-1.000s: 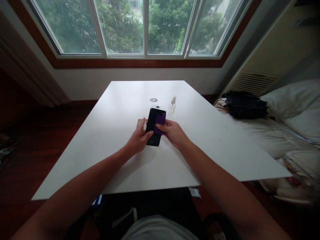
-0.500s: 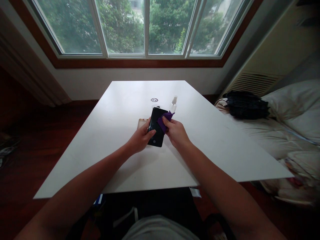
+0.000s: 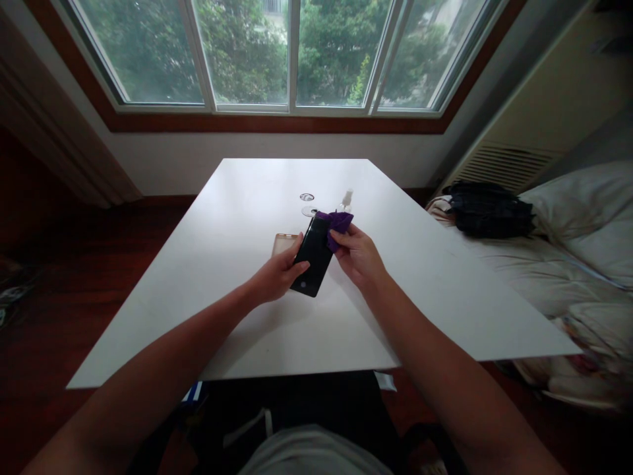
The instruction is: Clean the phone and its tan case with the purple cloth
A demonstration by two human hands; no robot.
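Observation:
My left hand [image 3: 277,274] grips a black phone [image 3: 312,258] by its left edge and holds it tilted above the white table [image 3: 237,277]. My right hand [image 3: 361,256] is closed on a purple cloth [image 3: 337,224] and presses it against the phone's top right corner. A small clear spray bottle [image 3: 345,199] stands just behind the cloth, partly hidden by it. A thin brownish phone case [image 3: 283,243] lies flat on the table behind my left hand.
A small round lid [image 3: 306,196] and a clear ring [image 3: 309,211] lie beyond the phone. To the right is a bed with a white pillow [image 3: 588,211] and a black bag [image 3: 487,210]. A window spans the far wall.
My right hand has slid the purple cloth up the phone's face from its middle to its top right corner. The phone has tilted a little more to the right.

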